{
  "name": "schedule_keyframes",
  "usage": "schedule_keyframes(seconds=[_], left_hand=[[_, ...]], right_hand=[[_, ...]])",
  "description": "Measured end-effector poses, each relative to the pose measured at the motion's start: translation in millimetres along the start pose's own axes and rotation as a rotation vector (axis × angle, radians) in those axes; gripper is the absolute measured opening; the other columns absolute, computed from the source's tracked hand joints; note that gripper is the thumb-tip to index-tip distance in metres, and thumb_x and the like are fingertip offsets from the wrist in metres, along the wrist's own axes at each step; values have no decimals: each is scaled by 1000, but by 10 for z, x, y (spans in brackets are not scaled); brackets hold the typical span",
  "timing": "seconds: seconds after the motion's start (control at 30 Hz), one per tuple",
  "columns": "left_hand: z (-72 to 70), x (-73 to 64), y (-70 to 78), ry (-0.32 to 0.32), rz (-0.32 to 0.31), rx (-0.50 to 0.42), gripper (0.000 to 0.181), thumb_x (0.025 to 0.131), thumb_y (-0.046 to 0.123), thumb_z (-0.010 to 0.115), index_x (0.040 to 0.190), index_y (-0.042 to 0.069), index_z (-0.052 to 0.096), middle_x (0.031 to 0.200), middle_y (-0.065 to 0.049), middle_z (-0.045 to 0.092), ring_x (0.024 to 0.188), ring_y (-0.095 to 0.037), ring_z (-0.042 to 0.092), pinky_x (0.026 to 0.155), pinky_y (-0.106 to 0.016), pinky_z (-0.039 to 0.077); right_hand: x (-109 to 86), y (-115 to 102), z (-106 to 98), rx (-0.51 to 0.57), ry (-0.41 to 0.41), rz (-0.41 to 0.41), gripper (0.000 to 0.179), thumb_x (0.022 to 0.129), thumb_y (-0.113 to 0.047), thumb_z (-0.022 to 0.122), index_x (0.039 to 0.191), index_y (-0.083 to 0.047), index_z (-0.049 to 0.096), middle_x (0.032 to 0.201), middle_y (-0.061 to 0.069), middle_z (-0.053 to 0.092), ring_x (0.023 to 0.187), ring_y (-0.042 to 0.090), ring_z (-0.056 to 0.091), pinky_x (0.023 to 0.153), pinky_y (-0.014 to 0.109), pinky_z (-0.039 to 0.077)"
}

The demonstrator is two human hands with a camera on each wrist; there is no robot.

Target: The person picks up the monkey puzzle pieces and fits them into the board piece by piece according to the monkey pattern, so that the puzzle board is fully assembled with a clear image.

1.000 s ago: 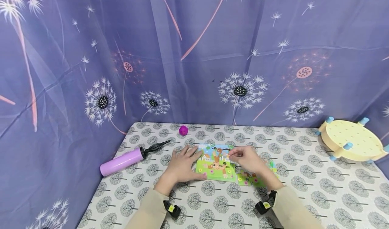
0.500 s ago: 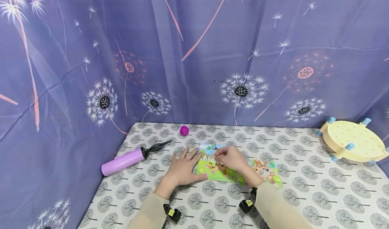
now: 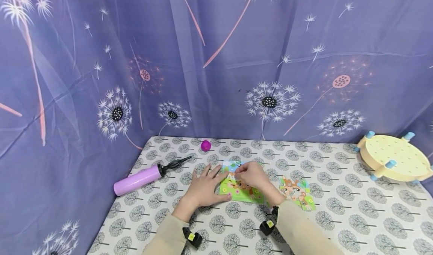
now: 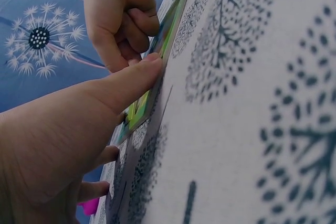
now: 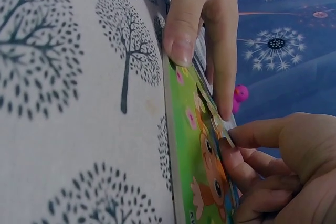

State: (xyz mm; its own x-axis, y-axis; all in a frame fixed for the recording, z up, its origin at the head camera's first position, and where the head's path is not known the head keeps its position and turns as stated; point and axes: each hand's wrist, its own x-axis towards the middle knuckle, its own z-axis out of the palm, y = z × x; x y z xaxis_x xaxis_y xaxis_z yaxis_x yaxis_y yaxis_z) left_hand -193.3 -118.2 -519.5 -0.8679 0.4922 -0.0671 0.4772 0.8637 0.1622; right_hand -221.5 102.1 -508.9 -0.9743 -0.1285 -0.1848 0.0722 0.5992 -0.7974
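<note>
A jigsaw puzzle board (image 3: 241, 197) with a cartoon monkey on green grass lies flat on the table. My left hand (image 3: 203, 189) spreads its fingers along the board's left side, thumb on its lower left corner; in the right wrist view the left thumb (image 5: 181, 51) presses on the green border. Over the board's upper middle, my right hand (image 3: 252, 175) pinches a puzzle piece (image 5: 228, 139) between thumb and forefinger, close over the picture. The right hand hides part of the board in the head view. To the right lie several puzzle pieces (image 3: 293, 191) with monkey faces.
A patterned cloth (image 3: 216, 225) covers the table. At left lies a purple hand pump (image 3: 138, 180) with a black nozzle. A small magenta toy duck (image 3: 205, 145) sits at the back. A yellow round stand with blue feet (image 3: 395, 155) is at far right.
My right hand has moved left from the board's right edge to its upper middle, uncovering the pieces at right. The left hand has stayed on the board.
</note>
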Motion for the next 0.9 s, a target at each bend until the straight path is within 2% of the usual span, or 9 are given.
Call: schedule_keyframes(seconds=[0.17, 0.47, 0.7, 0.9], left_hand=[[-3, 2, 5, -18, 4, -13, 85, 90, 85, 46, 163, 44, 30, 173, 0, 17, 154, -45, 18, 109, -85, 14], [-6, 4, 13, -19, 9, -21, 84, 90, 84, 47, 162, 44, 32, 173, -1, 18, 154, -46, 18, 108, -86, 15], [-6, 10, 14, -17, 10, -11, 84, 90, 85, 46, 162, 44, 32, 173, -1, 18, 154, -46, 18, 107, -86, 16], [-4, 8, 10, -23, 4, -8, 84, 90, 84, 47, 162, 43, 33, 173, 0, 18, 154, -45, 18, 108, -85, 16]], right_hand=[[18, -7, 22, -31, 8, -6, 8, 86, -15, 81, 94, -12, 80, 85, -1, 72, 67, 18, 61, 56, 28, 50], [-49, 25, 7, 8, 38, -70, 12, 88, -12, 80, 99, -7, 80, 81, -1, 72, 61, 16, 63, 49, 26, 51], [-100, 114, -69, 8, 49, -143, 15, 89, -11, 79, 103, -5, 79, 85, -1, 74, 74, 13, 67, 67, 29, 59], [-129, 208, -189, 38, 45, -151, 16, 91, -11, 79, 105, -4, 78, 90, 0, 75, 81, 15, 69, 73, 32, 60]])
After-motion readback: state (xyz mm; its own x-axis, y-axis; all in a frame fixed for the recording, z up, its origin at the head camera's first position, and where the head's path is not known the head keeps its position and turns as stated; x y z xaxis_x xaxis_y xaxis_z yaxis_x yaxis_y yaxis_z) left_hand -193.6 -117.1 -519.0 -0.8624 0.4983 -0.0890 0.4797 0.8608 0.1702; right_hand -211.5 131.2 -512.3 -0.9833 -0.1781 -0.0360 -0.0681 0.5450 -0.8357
